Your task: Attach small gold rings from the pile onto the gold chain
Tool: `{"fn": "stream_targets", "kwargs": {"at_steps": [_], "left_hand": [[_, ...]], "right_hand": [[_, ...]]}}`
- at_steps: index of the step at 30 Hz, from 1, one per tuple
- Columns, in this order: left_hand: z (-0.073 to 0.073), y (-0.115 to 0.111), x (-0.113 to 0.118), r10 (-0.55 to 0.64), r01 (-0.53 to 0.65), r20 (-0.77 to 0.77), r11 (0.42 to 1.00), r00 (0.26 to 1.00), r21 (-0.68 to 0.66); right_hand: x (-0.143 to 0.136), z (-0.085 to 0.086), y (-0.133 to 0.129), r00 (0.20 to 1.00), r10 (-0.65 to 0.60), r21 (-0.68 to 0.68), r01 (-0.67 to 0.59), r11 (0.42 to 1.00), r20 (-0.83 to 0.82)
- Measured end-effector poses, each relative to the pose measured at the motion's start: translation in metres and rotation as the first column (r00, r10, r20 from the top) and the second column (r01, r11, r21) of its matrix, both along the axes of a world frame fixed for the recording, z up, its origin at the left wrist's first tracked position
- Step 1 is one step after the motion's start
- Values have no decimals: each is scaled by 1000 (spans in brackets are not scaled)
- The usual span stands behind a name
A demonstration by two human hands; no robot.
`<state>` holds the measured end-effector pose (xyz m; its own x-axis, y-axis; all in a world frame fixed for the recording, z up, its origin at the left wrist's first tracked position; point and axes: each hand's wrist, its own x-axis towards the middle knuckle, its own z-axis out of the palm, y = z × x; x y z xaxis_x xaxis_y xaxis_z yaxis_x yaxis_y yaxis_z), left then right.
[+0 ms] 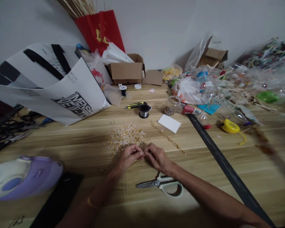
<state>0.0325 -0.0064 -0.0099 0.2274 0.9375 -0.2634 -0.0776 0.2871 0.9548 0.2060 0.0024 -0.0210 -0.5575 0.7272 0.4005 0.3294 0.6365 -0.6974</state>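
The left hand (132, 154) and right hand (158, 157) pinch, fingertips nearly meeting; any item held is indiscernible. Beaded heap (124, 136) beyond, scissors (158, 182) nearer, on the tabletop (199, 158).

White paper shopping bag (85, 82): printed lettering read "VOGUE", "MENS", "TO" and "NEW-TO", last word's ending unclear. Wooden tabletop (209, 186), near left corner: handwritten black mark (16, 221) read "165", final character possibly "S". Red tote bag (116, 31): gold print illegible.
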Motion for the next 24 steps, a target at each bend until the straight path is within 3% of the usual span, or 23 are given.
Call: {"fn": "stream_targets", "kwargs": {"at_steps": [17,20,24], "left_hand": [[-4,2,-2,44,-44,-19,998,999,-34],[-3,2,-3,46,-47,-30,998,998,-36],[-2,1,-2,56,-57,-56,998,997,-21]], "right_hand": [[2,-8,-7,952,-57,300,-38,953,301],[2,-6,-8,954,-43,280,-44,959,297],[2,2,-5,991,33,101,-46,994,130]]}}
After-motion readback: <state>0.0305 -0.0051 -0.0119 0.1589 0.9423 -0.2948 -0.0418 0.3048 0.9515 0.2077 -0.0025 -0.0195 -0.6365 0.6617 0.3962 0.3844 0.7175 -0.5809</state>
